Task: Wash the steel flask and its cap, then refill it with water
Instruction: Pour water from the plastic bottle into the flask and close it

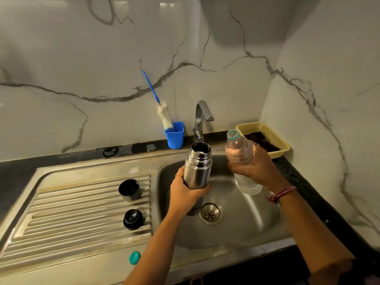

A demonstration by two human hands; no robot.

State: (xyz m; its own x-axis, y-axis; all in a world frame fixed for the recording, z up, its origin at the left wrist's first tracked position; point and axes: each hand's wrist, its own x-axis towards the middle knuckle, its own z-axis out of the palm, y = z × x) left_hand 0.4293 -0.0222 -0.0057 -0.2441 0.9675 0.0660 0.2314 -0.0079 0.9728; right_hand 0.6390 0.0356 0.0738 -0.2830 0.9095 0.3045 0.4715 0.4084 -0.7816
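White marble-patterned wall tiles with grey veins behind; dark stone surface carrying a stainless steel sink unit with a ribbed draining board on the left and a round drain in the basin. Chrome tap at the back edge, no water visible from its spout. Just left of the tap, a blue plastic cup holding a blue-handled bottle brush with white bristles, leaning against the wall. Far right corner: a cream plastic mesh basket.

Left hand wrapped around the lower body of the tall cylindrical steel flask, held upright over the basin, mouth open, no cap on it. Right hand gripping a clear plastic water bottle around its middle, uncapped, green ring at the neck, tilted with its mouth up and toward the flask, just beside the flask's rim but not touching it. Pink thread band on the right wrist.

On the draining board, well apart from the flask: a steel cup-shaped cap with black lining, open side up, and nearer, a black round stopper. Small teal plastic bottle cap on the sink unit's front edge.
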